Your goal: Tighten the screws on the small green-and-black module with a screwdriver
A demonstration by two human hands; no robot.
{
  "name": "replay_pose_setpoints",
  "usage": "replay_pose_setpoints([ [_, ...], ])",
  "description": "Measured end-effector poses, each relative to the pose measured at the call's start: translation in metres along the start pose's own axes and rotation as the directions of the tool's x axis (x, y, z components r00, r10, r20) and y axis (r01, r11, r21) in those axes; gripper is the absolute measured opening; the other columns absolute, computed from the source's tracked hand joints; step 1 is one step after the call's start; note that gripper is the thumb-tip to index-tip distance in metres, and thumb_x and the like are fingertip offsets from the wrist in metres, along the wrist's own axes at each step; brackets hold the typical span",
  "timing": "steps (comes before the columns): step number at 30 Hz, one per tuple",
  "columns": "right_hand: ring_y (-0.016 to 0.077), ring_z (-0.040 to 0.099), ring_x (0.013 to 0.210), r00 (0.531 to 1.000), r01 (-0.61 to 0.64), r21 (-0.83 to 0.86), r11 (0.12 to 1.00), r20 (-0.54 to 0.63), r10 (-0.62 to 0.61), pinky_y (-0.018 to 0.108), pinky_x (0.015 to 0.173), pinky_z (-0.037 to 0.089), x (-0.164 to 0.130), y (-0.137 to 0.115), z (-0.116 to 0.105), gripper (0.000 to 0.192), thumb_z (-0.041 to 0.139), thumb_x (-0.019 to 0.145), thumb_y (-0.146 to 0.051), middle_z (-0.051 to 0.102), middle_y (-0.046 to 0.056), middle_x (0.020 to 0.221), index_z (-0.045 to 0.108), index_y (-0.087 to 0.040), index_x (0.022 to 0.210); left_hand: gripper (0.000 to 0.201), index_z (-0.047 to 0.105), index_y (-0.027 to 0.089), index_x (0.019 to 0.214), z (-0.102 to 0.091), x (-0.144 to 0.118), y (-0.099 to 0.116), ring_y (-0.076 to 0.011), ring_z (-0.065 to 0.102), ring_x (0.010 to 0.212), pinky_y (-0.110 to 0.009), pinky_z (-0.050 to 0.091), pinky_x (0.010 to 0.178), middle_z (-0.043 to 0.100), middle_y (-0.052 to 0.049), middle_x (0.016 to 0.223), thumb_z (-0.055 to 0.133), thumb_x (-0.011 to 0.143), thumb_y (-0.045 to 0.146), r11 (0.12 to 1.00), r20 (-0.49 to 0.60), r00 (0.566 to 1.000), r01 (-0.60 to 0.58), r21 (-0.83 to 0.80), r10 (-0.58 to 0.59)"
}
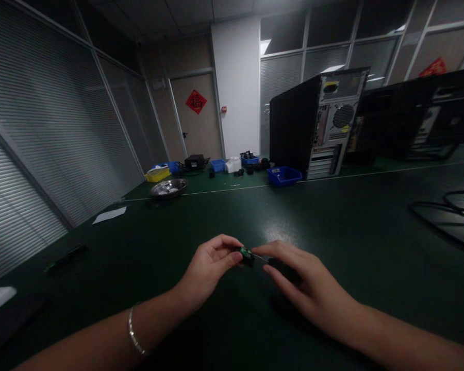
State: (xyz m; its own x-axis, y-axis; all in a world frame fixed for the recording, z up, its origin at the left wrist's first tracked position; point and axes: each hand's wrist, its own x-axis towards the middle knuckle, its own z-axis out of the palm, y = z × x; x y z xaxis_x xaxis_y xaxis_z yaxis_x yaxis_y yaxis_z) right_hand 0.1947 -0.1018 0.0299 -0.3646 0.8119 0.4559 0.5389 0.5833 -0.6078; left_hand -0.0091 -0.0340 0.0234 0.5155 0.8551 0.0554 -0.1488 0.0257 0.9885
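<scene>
My left hand (212, 260), with a silver bracelet on the wrist, pinches a small green circuit board (246, 253) between thumb and fingers above the dark green table (201, 216). A dark part sits on or under the board; its details are too small to tell. In my right hand (307, 275) is a thin screwdriver (260, 257), its metal shaft pointing left to the board. Its dark handle lies mostly hidden within the curled fingers. The tip is at the board's right side, and I cannot tell whether it touches.
Beyond my hands stand a metal bowl (169, 188), a blue bin (284, 176), a yellow basket (157, 174) and a black computer case (301, 123). Left lie white paper (110, 215) and a dark green strip (65, 258). Black cables (441, 219) loop at the right.
</scene>
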Motion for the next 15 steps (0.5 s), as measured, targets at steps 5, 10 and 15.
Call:
replay_pose_setpoints([
  [5, 0.0163, 0.062, 0.1, 0.999, -0.044, -0.028, 0.999, 0.03, 0.045, 0.03, 0.087, 0.05, 0.0009, -0.0014, -0.001, 0.031, 0.048, 0.095, -0.017, 0.064, 0.004, 0.113, 0.058, -0.025, 0.123, 0.018, 0.062, 0.012, 0.092, 0.0018, 0.0011, 0.0013, -0.0124, 0.066, 0.071, -0.026, 0.054, 0.07, 0.067, -0.003, 0.084, 0.072, 0.078, 0.016, 1.0, -0.07, 0.997, -0.03, 0.003, 0.03],
  [10, 0.0174, 0.063, 0.096, 0.997, -0.078, -0.052, 0.996, 0.019, 0.079, 0.031, 0.083, 0.052, 0.0003, -0.0016, -0.0013, 0.03, 0.047, 0.095, -0.018, 0.064, 0.006, 0.111, 0.06, -0.024, 0.122, 0.026, 0.063, 0.014, 0.103, 0.0036, -0.0013, 0.0048, -0.0138, 0.067, 0.079, -0.027, 0.054, 0.076, 0.067, -0.004, 0.095, 0.071, 0.078, 0.014, 0.999, -0.097, 0.994, -0.042, 0.002, 0.042],
  [15, 0.0183, 0.063, 0.095, 0.996, -0.082, -0.059, 0.995, 0.011, 0.083, 0.032, 0.082, 0.052, 0.0016, -0.003, -0.0018, 0.03, 0.048, 0.094, -0.018, 0.065, 0.006, 0.109, 0.062, -0.023, 0.12, 0.02, 0.066, 0.012, 0.101, 0.0005, -0.0009, 0.0032, -0.0133, 0.067, 0.077, -0.028, 0.053, 0.079, 0.071, -0.005, 0.092, 0.067, 0.082, 0.015, 0.994, -0.047, 0.997, -0.058, 0.093, 0.063],
])
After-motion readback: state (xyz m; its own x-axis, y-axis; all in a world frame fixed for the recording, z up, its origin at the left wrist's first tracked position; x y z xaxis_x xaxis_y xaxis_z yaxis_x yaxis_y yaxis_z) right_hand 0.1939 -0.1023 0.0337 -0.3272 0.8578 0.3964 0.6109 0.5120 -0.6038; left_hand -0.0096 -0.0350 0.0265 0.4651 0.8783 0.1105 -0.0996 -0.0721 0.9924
